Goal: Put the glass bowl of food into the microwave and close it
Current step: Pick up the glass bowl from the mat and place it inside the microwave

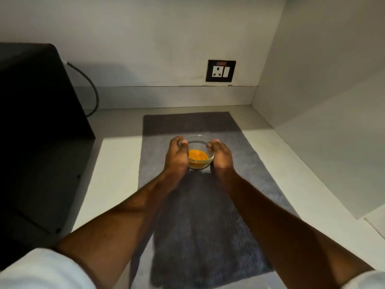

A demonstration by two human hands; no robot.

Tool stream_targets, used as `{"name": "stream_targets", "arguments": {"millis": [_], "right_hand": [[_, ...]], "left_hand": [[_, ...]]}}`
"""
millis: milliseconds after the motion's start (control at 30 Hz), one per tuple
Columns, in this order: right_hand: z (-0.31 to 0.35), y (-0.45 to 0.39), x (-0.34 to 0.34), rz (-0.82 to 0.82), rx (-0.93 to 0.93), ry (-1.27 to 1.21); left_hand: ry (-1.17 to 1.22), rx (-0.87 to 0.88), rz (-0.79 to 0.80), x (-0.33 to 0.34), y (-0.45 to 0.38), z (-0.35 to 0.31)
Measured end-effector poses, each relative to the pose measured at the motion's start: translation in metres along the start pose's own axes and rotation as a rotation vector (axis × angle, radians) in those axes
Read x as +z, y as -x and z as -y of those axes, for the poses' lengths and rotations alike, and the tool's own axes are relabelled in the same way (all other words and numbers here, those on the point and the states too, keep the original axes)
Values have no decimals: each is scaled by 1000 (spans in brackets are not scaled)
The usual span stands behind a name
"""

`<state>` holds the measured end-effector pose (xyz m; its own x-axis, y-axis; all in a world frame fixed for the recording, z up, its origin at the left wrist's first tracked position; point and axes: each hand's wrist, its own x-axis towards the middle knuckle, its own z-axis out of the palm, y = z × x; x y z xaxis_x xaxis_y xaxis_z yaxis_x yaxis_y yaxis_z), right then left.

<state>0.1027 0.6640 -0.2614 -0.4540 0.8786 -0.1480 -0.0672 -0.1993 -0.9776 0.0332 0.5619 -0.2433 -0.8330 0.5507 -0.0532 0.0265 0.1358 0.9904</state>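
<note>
A small clear glass bowl (198,143) with orange food in it is on the grey mat (187,205) in the middle of the counter. My left hand (176,157) wraps its left side, thumb on the rim. On the bowl's right side, my right hand (220,155) cups the glass. Whether the bowl touches the mat I cannot tell. The black microwave (35,122) fills the left of the view; I see only its top and side, and its door is hidden.
A white counter (108,163) lies under the mat, walled in at the back and right. A black wall socket (220,70) sits on the back wall. The microwave's grey cable (91,88) curves down behind it.
</note>
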Motion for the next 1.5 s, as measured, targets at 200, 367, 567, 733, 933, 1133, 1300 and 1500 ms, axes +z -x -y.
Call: {"name": "stream_targets", "arguments": {"millis": [200, 367, 567, 733, 933, 1133, 1300, 1500], "right_hand": [[-6, 9, 10, 37, -86, -8], [-10, 39, 10, 3, -116, 1], [5, 84, 5, 27, -71, 37], [42, 144, -4, 159, -2, 47], [89, 221, -3, 189, 33, 111], [125, 297, 9, 259, 13, 88], [138, 360, 28, 334, 16, 97], [131, 413, 63, 409, 25, 186]], "left_hand": [[122, -8, -34, 8, -16, 17], [207, -37, -45, -2, 6, 10], [232, -71, -31, -25, 62, -22], [254, -76, -50, -50, 124, -66], [195, -36, -115, -84, 187, -104], [176, 6, -176, -131, 249, -137], [170, 5, -213, -183, 297, -148], [203, -12, -263, -241, 338, -148]]}}
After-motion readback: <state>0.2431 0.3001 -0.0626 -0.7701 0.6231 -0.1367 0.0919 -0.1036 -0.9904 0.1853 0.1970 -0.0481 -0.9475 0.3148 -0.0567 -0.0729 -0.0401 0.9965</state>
